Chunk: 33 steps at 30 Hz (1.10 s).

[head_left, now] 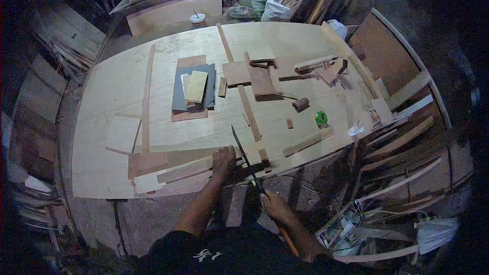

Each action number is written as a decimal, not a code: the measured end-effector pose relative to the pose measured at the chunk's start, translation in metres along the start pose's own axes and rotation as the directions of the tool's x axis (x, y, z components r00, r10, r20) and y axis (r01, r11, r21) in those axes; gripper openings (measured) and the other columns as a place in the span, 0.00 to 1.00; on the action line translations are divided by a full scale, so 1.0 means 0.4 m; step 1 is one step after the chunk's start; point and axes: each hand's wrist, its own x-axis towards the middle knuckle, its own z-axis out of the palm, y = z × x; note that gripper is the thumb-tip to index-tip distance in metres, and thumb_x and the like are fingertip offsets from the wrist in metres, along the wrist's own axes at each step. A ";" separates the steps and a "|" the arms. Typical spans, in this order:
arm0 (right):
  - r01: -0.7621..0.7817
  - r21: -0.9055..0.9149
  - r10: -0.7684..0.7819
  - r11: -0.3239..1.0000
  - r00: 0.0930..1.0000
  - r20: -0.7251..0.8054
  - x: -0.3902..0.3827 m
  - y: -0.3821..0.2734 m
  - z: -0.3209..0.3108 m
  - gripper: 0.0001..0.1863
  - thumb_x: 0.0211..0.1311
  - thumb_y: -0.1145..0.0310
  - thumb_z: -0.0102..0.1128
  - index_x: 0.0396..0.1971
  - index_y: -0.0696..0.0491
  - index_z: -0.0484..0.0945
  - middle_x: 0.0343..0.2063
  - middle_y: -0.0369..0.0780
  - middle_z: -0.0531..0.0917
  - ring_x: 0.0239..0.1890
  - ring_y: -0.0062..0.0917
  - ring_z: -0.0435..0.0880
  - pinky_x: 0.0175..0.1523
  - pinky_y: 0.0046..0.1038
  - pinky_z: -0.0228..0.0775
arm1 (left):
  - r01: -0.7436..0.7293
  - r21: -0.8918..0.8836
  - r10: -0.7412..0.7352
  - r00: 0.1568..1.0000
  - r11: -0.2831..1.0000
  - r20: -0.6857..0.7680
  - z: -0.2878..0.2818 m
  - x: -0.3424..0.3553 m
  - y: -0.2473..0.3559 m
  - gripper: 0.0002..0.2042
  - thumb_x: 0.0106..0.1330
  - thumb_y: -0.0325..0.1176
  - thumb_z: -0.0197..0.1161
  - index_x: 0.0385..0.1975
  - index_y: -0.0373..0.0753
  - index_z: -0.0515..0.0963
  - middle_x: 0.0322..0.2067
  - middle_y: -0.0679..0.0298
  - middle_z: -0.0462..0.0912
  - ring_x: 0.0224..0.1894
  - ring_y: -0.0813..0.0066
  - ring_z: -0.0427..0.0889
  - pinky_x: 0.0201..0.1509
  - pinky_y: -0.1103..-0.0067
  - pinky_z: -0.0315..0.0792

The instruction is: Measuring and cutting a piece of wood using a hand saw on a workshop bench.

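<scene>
So, right hand (275,207): clamped on long dark saw (244,154)
Left hand (224,159): on brown wooden strip (184,171), fingers unclear
Sawing, probably: next needs bracing

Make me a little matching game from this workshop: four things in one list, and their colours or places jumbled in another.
Things:
1. Dark tool
2. Tape measure
3. Pale block
4. Bowl

Colours and places:
A. White, beyond the far edge of the table
B. In the person's right hand
C. Green, near the table's right side
D. Atop a pile that includes a dark sheet

Pairs: 1-B, 2-C, 3-D, 4-A
</scene>
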 end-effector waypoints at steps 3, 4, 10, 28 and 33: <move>0.064 0.069 -0.064 0.996 0.998 -0.012 0.025 -0.071 -0.005 0.18 0.69 0.59 0.45 0.37 0.61 0.73 0.30 0.52 0.78 0.35 0.46 0.78 0.41 0.41 0.68 | 0.005 -0.009 -0.005 0.997 1.000 0.072 -0.006 -0.002 -0.012 0.13 0.58 0.34 0.53 0.42 0.38 0.73 0.35 0.57 0.78 0.39 0.60 0.78 0.42 0.61 0.69; 0.061 0.065 -0.060 0.996 0.998 -0.017 0.060 -0.033 0.017 0.18 0.69 0.59 0.45 0.37 0.61 0.73 0.30 0.52 0.78 0.35 0.46 0.78 0.41 0.41 0.68 | -0.008 -0.028 0.010 0.997 1.000 0.077 -0.008 0.010 -0.003 0.13 0.59 0.34 0.53 0.43 0.38 0.72 0.35 0.57 0.78 0.40 0.61 0.78 0.42 0.61 0.69; 0.015 0.063 -0.009 0.998 0.995 -0.095 0.144 0.054 0.072 0.19 0.69 0.59 0.45 0.41 0.62 0.74 0.33 0.51 0.80 0.37 0.46 0.79 0.44 0.40 0.69 | 0.012 -0.094 0.005 0.984 0.996 0.179 0.023 0.002 -0.005 0.15 0.59 0.34 0.52 0.45 0.37 0.72 0.37 0.54 0.77 0.42 0.59 0.77 0.43 0.61 0.68; 0.049 0.027 -0.047 0.998 0.995 -0.090 0.111 0.080 0.104 0.17 0.69 0.62 0.46 0.45 0.61 0.73 0.33 0.51 0.80 0.38 0.42 0.80 0.47 0.36 0.69 | 0.007 -0.057 0.001 0.989 0.998 0.146 -0.014 -0.007 -0.009 0.19 0.58 0.38 0.55 0.48 0.36 0.70 0.40 0.54 0.77 0.43 0.55 0.77 0.43 0.61 0.68; 0.171 0.275 -0.135 0.946 0.980 -0.146 0.230 0.071 0.109 0.17 0.68 0.63 0.46 0.45 0.61 0.73 0.36 0.51 0.80 0.40 0.43 0.79 0.48 0.37 0.69 | -0.007 -0.122 0.026 0.988 0.993 0.155 -0.051 0.025 0.018 0.22 0.57 0.41 0.56 0.49 0.36 0.70 0.39 0.53 0.77 0.44 0.55 0.77 0.43 0.60 0.68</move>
